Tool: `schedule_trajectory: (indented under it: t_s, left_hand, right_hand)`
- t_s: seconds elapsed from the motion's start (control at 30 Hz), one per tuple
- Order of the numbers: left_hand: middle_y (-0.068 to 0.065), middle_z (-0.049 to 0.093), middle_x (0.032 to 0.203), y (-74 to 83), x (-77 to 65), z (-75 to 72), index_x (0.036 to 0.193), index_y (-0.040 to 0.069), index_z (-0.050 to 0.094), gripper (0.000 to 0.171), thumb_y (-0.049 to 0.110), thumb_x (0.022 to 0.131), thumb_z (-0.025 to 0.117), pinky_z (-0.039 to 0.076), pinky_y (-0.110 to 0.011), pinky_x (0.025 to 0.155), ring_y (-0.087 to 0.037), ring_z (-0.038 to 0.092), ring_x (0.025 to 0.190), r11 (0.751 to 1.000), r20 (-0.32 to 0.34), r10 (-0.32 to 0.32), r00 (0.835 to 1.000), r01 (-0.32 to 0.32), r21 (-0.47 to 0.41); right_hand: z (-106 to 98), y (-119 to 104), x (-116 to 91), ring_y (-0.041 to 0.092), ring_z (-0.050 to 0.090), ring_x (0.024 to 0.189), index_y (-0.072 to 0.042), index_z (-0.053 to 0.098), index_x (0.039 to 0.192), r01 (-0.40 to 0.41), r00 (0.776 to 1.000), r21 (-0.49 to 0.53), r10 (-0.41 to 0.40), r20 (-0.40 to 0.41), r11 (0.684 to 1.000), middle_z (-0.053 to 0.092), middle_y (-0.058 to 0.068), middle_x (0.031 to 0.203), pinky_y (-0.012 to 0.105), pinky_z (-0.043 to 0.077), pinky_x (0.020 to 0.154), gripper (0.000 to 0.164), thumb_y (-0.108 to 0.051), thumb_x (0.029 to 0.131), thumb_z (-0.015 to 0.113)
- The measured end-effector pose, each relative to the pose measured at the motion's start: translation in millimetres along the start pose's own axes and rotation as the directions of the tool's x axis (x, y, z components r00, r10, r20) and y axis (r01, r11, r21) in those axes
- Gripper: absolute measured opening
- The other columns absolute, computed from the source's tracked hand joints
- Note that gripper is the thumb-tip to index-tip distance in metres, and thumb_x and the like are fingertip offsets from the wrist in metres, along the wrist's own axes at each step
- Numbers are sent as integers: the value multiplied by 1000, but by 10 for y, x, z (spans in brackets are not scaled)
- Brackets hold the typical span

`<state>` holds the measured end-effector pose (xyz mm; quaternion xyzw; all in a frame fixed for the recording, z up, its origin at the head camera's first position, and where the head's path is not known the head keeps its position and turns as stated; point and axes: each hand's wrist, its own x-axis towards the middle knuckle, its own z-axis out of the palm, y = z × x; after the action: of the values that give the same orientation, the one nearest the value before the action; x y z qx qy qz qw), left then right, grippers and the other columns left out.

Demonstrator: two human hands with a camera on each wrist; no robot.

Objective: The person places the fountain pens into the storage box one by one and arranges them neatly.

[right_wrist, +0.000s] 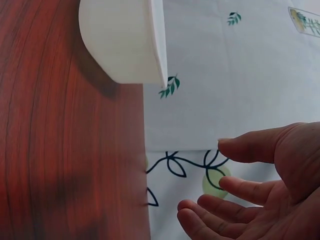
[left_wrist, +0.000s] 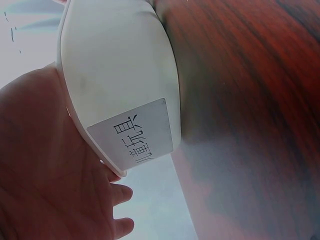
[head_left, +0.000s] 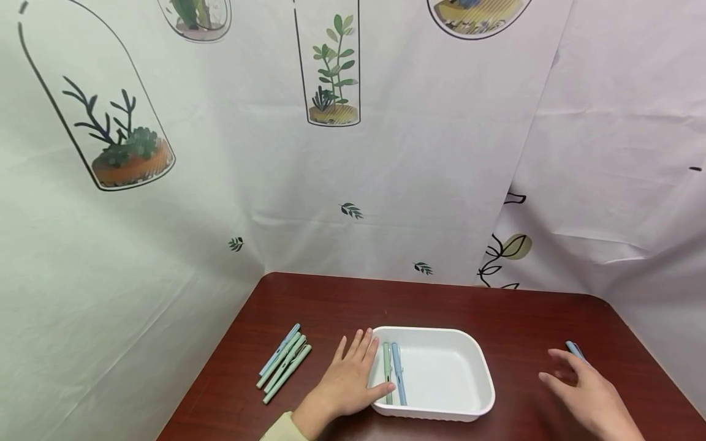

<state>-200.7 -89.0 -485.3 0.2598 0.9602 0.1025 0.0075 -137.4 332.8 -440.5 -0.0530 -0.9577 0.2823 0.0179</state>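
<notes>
My left hand (head_left: 350, 376) rests on the left rim of a white plastic bin (head_left: 452, 410), its fingers straight and its thumb reaching over the near-left corner. A green pen (head_left: 388, 370) and a blue pen (head_left: 398, 373) lie side by side along the bin's left side. In the left wrist view, the bin's outer wall (left_wrist: 117, 65) bears a printed label (left_wrist: 135, 137). To the right of the bin, my right hand (head_left: 587, 392) hovers over the table with thumb and fingers apart, holding nothing. Just beyond it shows the end of another blue pen (head_left: 575, 350), partly hidden by the hand.
Left of the bin, several green pens (head_left: 287, 375) and a blue pen (head_left: 280, 349) lie in a slanted group on the dark red wooden table (head_left: 331, 294). A white cloth (head_left: 413, 184) printed with plants hangs behind the table and along its sides.
</notes>
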Motion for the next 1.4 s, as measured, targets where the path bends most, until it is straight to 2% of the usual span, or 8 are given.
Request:
schedule_trajectory:
  t_s: [0.4, 0.67, 0.97, 1.23, 1.4]
  left_hand:
    - [-12, 19, 168, -3, -2, -15, 160, 7, 28, 94, 72, 94, 46, 14, -59, 122, -31, 16, 156, 1000, 3, -5, 1000, 5, 3]
    - [-13, 20, 168, 2, -9, -18, 159, 6, 30, 94, 72, 94, 47, 15, -59, 122, -32, 17, 155, 1000, -4, -3, 1000, 3, 9]
    - [-13, 21, 168, 1, -17, -6, 159, 6, 31, 94, 71, 94, 47, 16, -59, 122, -32, 17, 155, 1000, -7, -4, 1000, 4, 13]
    - [-14, 22, 167, -10, -12, 15, 159, 6, 31, 94, 72, 94, 47, 16, -59, 122, -32, 18, 155, 1000, -9, 0, 1000, 0, 19]
    - [-14, 21, 168, -13, -7, 16, 159, 6, 31, 94, 72, 94, 47, 15, -59, 122, -32, 17, 155, 1000, -3, -2, 1000, 2, 18]
  right_hand:
    - [-3, 219, 62, 55, 56, 117, 5, 46, 142, -36, 999, -6, 36, 15, 999, 68, 29, 115, 59, 47, 82, 67, -41, 97, 66]
    - [-14, 348, 93, 55, 54, 119, 8, 45, 143, -81, 996, -9, 82, 46, 997, 57, 38, 129, 61, 45, 85, 73, -45, 97, 65]
    - [-16, 503, 121, 62, 48, 117, 11, 40, 141, -146, 986, -56, 150, 77, 988, 55, 42, 124, 65, 44, 86, 76, -46, 97, 64]
    - [5, 638, 161, 59, 50, 111, 12, 39, 140, -183, 980, -64, 188, 73, 981, 52, 44, 125, 63, 45, 85, 77, -47, 96, 63]
    - [1, 685, 163, 56, 52, 108, 13, 38, 138, -187, 978, -67, 192, 78, 980, 54, 42, 121, 62, 44, 85, 75, -46, 98, 60]
